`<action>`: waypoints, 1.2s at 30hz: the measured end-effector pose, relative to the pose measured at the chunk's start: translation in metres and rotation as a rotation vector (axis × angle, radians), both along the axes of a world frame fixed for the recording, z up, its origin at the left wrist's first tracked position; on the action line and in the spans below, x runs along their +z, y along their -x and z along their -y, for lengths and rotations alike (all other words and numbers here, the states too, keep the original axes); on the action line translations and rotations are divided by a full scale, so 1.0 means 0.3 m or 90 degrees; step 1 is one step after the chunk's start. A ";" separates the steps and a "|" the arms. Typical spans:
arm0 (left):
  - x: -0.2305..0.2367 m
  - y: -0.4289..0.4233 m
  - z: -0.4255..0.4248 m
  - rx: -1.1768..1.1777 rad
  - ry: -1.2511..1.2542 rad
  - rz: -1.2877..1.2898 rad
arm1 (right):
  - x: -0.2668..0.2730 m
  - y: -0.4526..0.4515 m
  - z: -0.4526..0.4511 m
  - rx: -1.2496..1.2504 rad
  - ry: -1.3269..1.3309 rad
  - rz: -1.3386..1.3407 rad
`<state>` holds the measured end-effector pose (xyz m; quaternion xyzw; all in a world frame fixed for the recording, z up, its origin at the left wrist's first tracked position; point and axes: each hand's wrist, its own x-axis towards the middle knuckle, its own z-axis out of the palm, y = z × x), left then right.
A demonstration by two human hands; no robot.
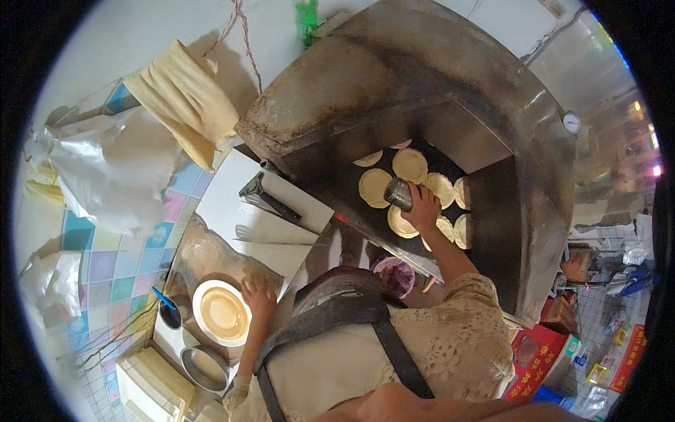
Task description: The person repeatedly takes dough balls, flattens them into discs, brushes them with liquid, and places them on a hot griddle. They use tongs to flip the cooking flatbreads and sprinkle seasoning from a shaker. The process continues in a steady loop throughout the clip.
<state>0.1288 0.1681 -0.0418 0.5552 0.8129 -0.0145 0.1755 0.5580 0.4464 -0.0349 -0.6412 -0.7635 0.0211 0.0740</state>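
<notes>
My right hand (423, 208) reaches into the oven or griddle and grips a metal shaker or jar (398, 194), tilted to the left. Beneath it, several round flatbreads (375, 188) lie on a black cooking surface (381, 155). One flatbread (410, 165) rests just beyond the shaker. My left hand (258, 293) lies on the counter with its fingers apart, holding nothing. Beside it stands a white-rimmed bowl (199, 301) with pale brown liquid; whether the hand touches the rim is hard to tell.
A spatula-like tool with a black handle (279, 207) and a slotted turner (263, 241) lie on a white board (303, 213). Left are a dark cup (170, 319) and a metal pot (185, 364). A yellow cloth (182, 95) hangs above. A pink bucket (401, 271) stands below the oven edge.
</notes>
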 end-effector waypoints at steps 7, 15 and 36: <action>0.044 0.020 0.012 0.005 0.002 0.027 | 0.035 0.021 -0.063 0.012 0.211 0.139; 0.079 0.158 0.249 0.183 -0.242 0.054 | 0.238 0.359 0.120 0.237 0.114 -0.414; 0.546 0.134 2.162 0.896 -0.315 -0.435 | -0.048 2.011 0.574 0.399 0.373 -0.716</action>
